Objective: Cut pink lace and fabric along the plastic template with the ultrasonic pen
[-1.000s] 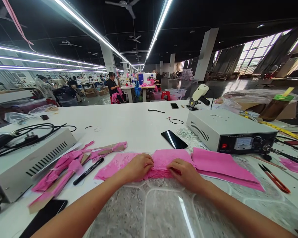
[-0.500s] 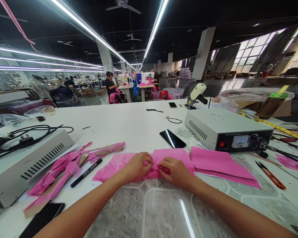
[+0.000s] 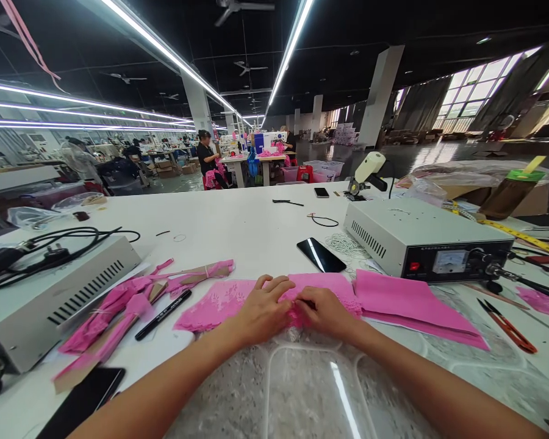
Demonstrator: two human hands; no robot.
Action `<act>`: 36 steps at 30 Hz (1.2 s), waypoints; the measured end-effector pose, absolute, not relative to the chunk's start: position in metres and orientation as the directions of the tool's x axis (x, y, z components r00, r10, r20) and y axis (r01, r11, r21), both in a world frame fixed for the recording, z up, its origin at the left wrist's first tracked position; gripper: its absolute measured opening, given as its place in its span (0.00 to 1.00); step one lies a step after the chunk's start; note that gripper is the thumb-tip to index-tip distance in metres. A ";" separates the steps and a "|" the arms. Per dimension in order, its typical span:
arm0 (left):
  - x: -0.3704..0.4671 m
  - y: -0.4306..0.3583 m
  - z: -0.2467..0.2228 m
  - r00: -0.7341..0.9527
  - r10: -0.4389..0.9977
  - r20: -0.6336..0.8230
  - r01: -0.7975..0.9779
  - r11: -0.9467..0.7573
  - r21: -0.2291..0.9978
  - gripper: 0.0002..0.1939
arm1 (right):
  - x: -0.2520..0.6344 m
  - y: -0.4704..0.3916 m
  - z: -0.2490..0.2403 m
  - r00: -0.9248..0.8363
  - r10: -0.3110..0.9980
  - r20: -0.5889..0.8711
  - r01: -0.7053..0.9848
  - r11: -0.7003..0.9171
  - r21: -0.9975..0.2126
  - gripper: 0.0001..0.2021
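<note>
nearest the camera, a clear plastic sheet [image 3: 311,390] covers the front of the white worktop [image 3: 238,225]. just beyond it, both hands rest on a stack of pink lace pieces [image 3: 219,300] lying flat at the worktop's front centre. the left hand [image 3: 261,311] presses down on the lace with fingers spread, grasping nothing. the right hand [image 3: 324,312] touches it, fingertips curled and pinching the lace edge at the middle of the stack. judged from the layout, the work is at an early to middle stage: the lace is being evened up or separated, and no tool is in hand. plain pink fabric pieces [image 3: 407,302] lie just right of the lace, untouched. to the left lie pink strips on card [image 3: 132,302] and a black marker [image 3: 163,314]. red snips [image 3: 507,326] sit at far right. further back stand a black phone [image 3: 321,255] and a grey control box [image 3: 425,241].
</note>
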State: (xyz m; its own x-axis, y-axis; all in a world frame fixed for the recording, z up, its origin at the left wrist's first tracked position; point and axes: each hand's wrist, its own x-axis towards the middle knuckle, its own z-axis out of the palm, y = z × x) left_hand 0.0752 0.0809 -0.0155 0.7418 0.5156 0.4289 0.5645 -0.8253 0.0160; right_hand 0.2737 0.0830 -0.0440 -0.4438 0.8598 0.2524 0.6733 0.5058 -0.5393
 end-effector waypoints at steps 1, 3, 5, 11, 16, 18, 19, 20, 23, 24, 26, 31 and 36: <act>0.076 0.082 -0.017 0.747 0.504 0.434 0.566 -0.824 -0.016 0.07 | 0.274 0.084 -0.045 -0.445 0.865 0.233 0.672 0.494 -0.552 0.10; 0.077 0.085 -0.019 0.753 0.486 0.443 0.569 -0.819 -0.070 0.09 | 0.274 0.086 -0.046 -0.450 0.870 0.201 0.663 0.476 -0.578 0.14; 0.077 0.088 -0.020 0.762 0.468 0.447 0.566 -0.817 -0.111 0.10 | 0.275 0.088 -0.046 -0.453 0.873 0.179 0.651 0.461 -0.603 0.15; 0.076 0.087 -0.022 0.775 0.447 0.447 0.562 -0.810 -0.166 0.10 | 0.277 0.091 -0.050 -0.448 0.879 0.167 0.602 0.434 -0.671 0.15; 0.079 0.088 -0.023 0.773 0.454 0.443 0.568 -0.806 -0.166 0.10 | 0.275 0.092 -0.050 -0.431 0.884 0.178 0.567 0.419 -0.709 0.16; 0.079 0.088 -0.025 0.767 0.464 0.443 0.574 -0.805 -0.151 0.10 | 0.275 0.092 -0.050 -0.409 0.893 0.187 0.562 0.408 -0.720 0.16; 0.079 0.086 -0.025 0.766 0.468 0.440 0.574 -0.807 -0.141 0.10 | 0.276 0.093 -0.049 -0.393 0.899 0.192 0.561 0.400 -0.725 0.16; 0.078 0.084 -0.025 0.767 0.472 0.434 0.572 -0.810 -0.130 0.10 | 0.278 0.095 -0.048 -0.375 0.906 0.197 0.560 0.390 -0.731 0.16; 0.072 0.075 -0.023 0.780 0.477 0.405 0.551 -0.830 -0.082 0.08 | 0.287 0.101 -0.046 -0.323 0.923 0.206 0.555 0.362 -0.749 0.16; 0.070 0.072 -0.021 0.778 0.486 0.399 0.550 -0.833 -0.059 0.08 | 0.291 0.104 -0.045 -0.314 0.926 0.208 0.550 0.356 -0.755 0.17; 0.068 0.071 -0.014 0.746 0.528 0.406 0.577 -0.817 0.001 0.07 | 0.297 0.108 -0.042 -0.312 0.926 0.211 0.539 0.356 -0.763 0.17; 0.087 0.089 0.001 0.628 0.663 0.407 0.666 -0.729 0.159 0.26 | 0.300 0.104 -0.030 -0.354 0.899 0.259 0.527 0.421 -0.738 0.12; 0.113 0.111 0.009 0.603 0.725 0.332 0.669 -0.687 0.285 0.11 | 0.296 0.091 -0.022 -0.343 0.882 0.323 0.584 0.470 -0.662 0.13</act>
